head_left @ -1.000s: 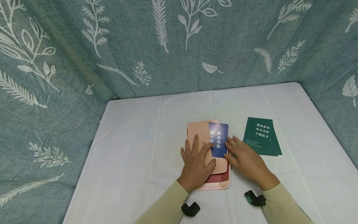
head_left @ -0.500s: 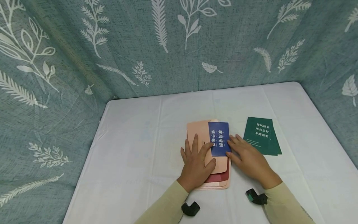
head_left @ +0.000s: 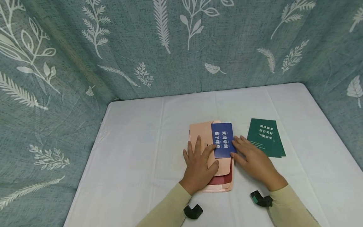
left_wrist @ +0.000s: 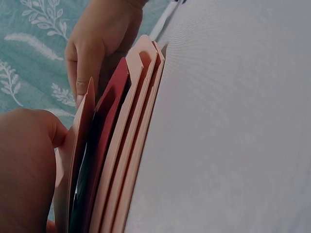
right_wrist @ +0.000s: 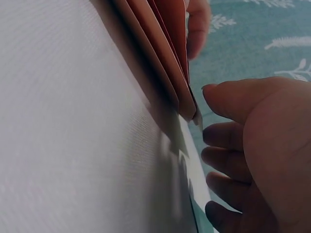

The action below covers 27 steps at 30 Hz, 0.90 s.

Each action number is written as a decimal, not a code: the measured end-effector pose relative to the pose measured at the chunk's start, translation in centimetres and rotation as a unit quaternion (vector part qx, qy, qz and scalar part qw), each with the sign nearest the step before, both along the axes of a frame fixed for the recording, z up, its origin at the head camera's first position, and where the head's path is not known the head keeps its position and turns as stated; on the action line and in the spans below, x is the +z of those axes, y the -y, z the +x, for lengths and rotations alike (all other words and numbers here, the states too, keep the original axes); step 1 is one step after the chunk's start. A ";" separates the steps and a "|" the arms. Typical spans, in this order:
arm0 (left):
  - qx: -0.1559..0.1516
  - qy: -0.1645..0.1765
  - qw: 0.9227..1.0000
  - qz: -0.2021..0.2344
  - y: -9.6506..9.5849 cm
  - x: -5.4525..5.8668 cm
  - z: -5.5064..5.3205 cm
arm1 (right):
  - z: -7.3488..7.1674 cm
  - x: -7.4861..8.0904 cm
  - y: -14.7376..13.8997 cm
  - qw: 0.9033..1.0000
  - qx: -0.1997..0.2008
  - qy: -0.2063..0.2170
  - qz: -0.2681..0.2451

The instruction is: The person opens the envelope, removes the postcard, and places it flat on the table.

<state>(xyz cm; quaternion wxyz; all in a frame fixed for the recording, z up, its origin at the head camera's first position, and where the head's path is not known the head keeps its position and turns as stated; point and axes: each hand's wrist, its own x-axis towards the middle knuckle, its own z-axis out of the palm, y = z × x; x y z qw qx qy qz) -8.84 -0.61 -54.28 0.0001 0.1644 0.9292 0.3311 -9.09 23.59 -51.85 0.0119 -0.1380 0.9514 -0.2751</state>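
Note:
My left hand point(head_left: 198, 167) lies with spread fingers on the top pink paper envelope point(head_left: 199, 130) of a stack. Out of a slit in that envelope shows a blue card point(head_left: 222, 126) with white printed characters. The fingertips of my right hand point(head_left: 253, 160) press on the card's right margin, thumb near its lower corner. A dark red envelope point(left_wrist: 111, 104) sits under the top one, with several pink envelopes point(left_wrist: 129, 141) below it in the left wrist view. In the right wrist view, my thumb and fingers point down beside the stack's edge, close to the card.
Two overlapping green cards point(head_left: 262, 132) with white characters lie on the white-covered table point(head_left: 136, 151), right of the stack. A teal curtain point(head_left: 175, 69) with white leaf prints surrounds the table's back and sides. A black band piece point(head_left: 193, 212) sits at each wrist.
My right hand has slid to the right, and the blue card has come with it, so more of its printed characters show. My left hand has stayed in place on the envelope.

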 end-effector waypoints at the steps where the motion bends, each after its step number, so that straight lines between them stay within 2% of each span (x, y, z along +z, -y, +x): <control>1: 0.000 0.000 1.000 0.000 0.0 0.0 0.0 | 0.0 0.0 0.0 1.000 -0.001 0.000 -0.003; 5: -0.001 0.000 1.000 0.003 0.0 0.1 0.1 | 0.1 0.1 -0.1 1.000 -0.006 -0.002 -0.017; 9: -0.001 0.002 1.000 0.006 0.0 0.1 0.1 | 0.2 0.0 -0.2 0.997 -0.021 -0.021 -0.067; 14: 0.002 0.006 1.000 0.007 0.1 0.1 0.1 | 0.0 -0.2 -0.3 0.981 -0.056 -0.054 -0.178; 17: 0.002 0.009 1.000 0.008 0.1 0.0 0.1 | -0.1 -0.1 -0.4 0.960 -0.078 -0.016 -0.269; 21: 0.002 0.010 1.000 0.008 0.2 0.0 0.2 | -0.1 0.3 -0.6 0.914 -0.104 0.082 -0.382; 24: 0.002 0.010 1.000 0.006 0.1 0.0 0.2 | -0.1 0.4 -0.6 0.885 -0.118 0.142 -0.428; 27: 0.002 0.009 1.000 0.004 0.1 0.0 0.1 | -0.2 0.3 -0.6 0.866 -0.125 0.178 -0.449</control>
